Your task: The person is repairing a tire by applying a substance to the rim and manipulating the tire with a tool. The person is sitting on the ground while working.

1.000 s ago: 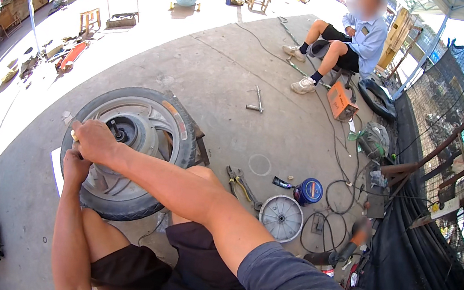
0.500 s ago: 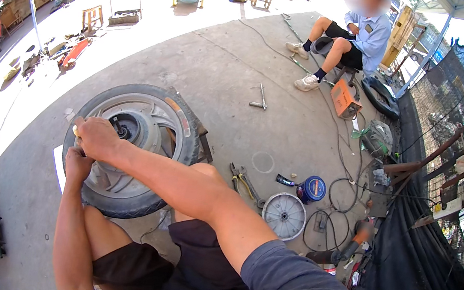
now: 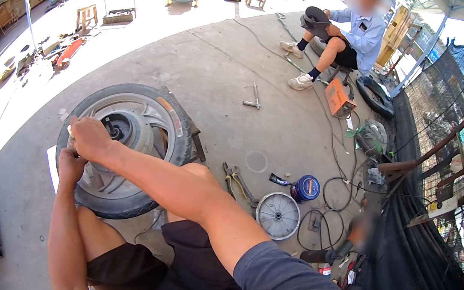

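Wheel: a grey spoked wheel with a black tyre lies on its side in front of the person, hub facing up, partly covered by the right forearm.
Right hand: at the wheel's left edge, knuckles up, fingers curled to the tyre side; a small pale piece shows beside them, kind unclear.
Left hand: just below the right, at the same edge.
Fingers: bent on both hands, the wheel directly to their right; tips hidden, so cannot tell whether they are clamped on the tyre.
Frame: brown metal, showing past the wheel's right edge.
Floor, right of the knee: pliers, a round metal cover, a blue tub just beyond it.
Farther out: T-shaped wrench; orange box near a seated co-worker.
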`<state>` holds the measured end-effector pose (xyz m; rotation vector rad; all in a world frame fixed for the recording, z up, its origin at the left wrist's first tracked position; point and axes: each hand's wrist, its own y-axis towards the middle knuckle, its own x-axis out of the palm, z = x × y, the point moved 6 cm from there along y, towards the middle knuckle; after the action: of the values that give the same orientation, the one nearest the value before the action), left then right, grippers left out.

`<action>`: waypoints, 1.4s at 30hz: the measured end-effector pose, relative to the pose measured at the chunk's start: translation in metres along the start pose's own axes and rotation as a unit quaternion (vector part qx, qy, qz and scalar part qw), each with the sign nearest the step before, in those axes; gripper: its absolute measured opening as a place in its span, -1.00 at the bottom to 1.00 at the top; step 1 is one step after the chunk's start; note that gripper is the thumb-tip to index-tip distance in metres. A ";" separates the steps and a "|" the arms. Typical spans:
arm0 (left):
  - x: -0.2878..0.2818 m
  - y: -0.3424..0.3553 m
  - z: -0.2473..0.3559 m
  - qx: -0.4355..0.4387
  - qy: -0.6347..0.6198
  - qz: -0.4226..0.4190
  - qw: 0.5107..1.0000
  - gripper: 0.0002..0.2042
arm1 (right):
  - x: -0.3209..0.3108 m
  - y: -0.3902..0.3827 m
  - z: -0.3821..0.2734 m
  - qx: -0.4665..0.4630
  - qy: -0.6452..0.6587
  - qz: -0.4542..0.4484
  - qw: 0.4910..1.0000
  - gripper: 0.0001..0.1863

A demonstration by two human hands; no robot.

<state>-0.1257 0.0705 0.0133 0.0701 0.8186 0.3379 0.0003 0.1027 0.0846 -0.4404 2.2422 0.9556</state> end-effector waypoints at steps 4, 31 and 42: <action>0.002 0.002 -0.001 0.002 0.020 0.004 1.000 -0.78 | -0.008 -0.002 -0.004 0.007 -0.016 -0.015 1.000 -0.54; 0.006 0.011 -0.026 -0.003 0.066 0.013 0.998 -0.73 | -0.002 -0.001 -0.008 -0.026 -0.005 -0.009 1.000 -0.74; -0.001 0.006 -0.012 0.014 0.058 0.011 0.998 -0.74 | -0.010 -0.006 -0.018 -0.039 0.039 0.000 0.998 -0.75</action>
<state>-0.1368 0.0747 0.0072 0.0859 0.9382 0.3530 0.0024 0.0856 0.0978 -0.5211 2.2797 1.0450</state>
